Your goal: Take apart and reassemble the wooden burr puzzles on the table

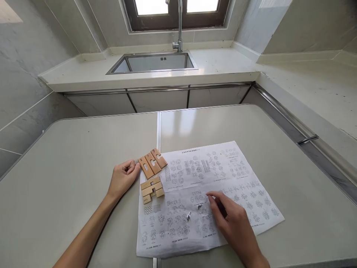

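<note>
A large creased paper sheet (178,191) printed with line diagrams lies on the table. On its upper left corner sit three flat wooden pieces (152,163) side by side, marked with numbers and cut with slots. Just below them is a group of paler notched wooden pieces (152,190), pushed together. My left hand (125,175) rests at the sheet's left edge, its fingers curled in and its thumb tip against the nearest numbered piece. Over the right half of the sheet is my right hand (230,216), thumb and index tips close together, with nothing visible between them.
The pale table (83,156) has a seam (158,130) down its middle. Beyond it stands a counter (220,63) with a sink (156,63) and a tap (179,42) under a window. Another counter (315,85) runs along the right.
</note>
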The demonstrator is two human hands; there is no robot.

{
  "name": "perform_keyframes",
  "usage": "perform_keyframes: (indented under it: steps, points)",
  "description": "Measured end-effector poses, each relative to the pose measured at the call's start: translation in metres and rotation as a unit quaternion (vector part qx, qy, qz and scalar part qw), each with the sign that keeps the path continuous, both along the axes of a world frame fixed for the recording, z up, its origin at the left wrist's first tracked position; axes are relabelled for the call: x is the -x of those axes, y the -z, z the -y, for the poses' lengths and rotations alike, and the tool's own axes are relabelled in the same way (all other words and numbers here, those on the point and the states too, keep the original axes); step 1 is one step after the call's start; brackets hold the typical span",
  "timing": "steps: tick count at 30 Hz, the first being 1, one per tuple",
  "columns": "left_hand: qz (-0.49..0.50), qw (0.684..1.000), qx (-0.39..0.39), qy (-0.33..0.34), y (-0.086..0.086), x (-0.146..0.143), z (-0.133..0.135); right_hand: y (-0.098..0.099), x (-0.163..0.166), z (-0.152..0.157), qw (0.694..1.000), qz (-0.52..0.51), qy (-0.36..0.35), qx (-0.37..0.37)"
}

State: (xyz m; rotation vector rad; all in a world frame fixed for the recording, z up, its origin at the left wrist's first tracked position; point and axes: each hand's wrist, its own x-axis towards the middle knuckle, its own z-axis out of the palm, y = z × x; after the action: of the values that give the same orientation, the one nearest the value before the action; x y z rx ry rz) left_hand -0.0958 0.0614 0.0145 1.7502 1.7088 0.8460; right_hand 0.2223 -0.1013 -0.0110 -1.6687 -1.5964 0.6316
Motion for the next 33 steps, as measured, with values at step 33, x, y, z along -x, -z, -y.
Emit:
perform_keyframes:
  steps: [33]
  points:
    - [-0.003,1.000,-0.007,0.008,0.0021,-0.0025,0.0017,0.0019,0.0014,0.0010,0.999,0.025,-0.018,-0.009]
